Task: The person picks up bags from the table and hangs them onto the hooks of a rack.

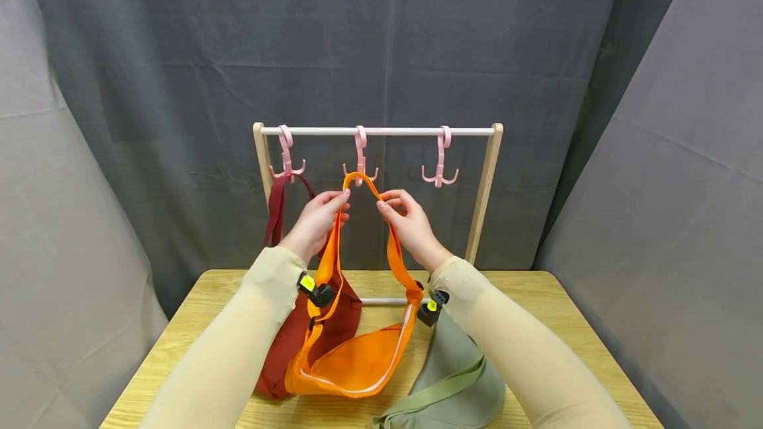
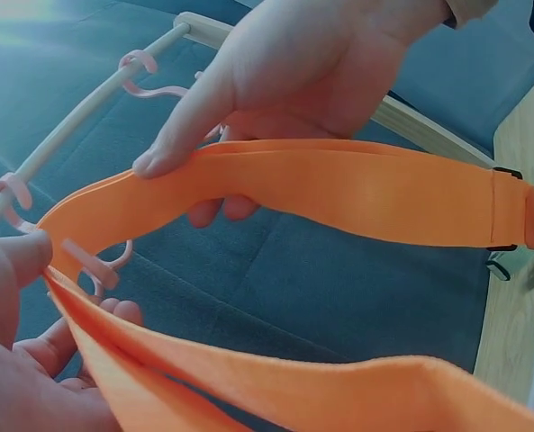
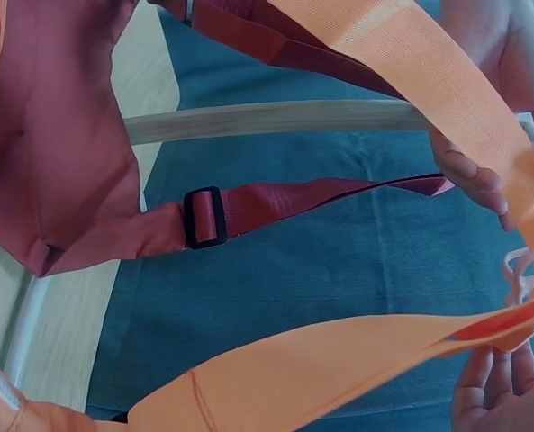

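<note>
An orange bag (image 1: pixel 357 363) with a white zipper hangs by its looped strap between my two hands. My left hand (image 1: pixel 318 220) pinches the left side of the strap, thumb on top. On the right side my right hand (image 1: pixel 411 224) pinches the same strap (image 2: pixel 339 193) between thumb and fingers. The top of the loop overlaps the middle pink hook (image 1: pixel 360 151) in the head view. A dark red bag (image 1: pixel 334 323) hangs by its strap from the left pink hook (image 1: pixel 286 151), partly behind the orange one.
A grey-green bag (image 1: pixel 459 376) lies on the wooden table (image 1: pixel 185 343) under my right forearm. The rack's white bar (image 1: pixel 399 131) runs between wooden posts (image 1: pixel 484 190), with a third pink hook (image 1: pixel 440 157) at right. Grey curtains stand behind and beside it.
</note>
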Demonstrator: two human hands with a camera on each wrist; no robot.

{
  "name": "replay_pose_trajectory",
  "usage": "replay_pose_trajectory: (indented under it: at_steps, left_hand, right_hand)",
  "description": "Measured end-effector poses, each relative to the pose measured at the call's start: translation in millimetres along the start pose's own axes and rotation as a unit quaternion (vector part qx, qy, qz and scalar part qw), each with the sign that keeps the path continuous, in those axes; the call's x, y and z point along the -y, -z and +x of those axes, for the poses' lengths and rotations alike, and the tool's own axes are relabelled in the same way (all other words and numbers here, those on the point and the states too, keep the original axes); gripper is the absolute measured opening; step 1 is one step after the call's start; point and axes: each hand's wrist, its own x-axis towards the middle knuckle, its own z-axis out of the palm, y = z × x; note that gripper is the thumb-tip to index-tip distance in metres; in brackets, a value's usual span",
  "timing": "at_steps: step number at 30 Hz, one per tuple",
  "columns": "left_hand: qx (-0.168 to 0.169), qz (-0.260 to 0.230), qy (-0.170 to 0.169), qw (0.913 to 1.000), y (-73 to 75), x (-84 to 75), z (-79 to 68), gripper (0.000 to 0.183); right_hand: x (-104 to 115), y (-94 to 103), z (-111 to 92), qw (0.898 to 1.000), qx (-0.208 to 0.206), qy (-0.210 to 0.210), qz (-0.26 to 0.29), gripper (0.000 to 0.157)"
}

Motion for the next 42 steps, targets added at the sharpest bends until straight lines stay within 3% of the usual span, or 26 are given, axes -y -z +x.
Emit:
replay_pose_trajectory:
  at_steps: [6, 42]
  left_hand:
    - [0.001, 0.014, 0.002, 0.9999, -1.9, 0.2, 0.8, 0.048]
    - [-0.006, 0.024, 0.02, 0.9995, 1.1, 5.9, -0.4, 0.053]
  right_hand:
    - [-1.4, -2.3, 0.4, 1.0, 0.001, -0.006, -0.023, 0.029]
    - [-9.4, -5.5, 0.6, 1.0, 0.012, -0.027, -0.007, 0.032]
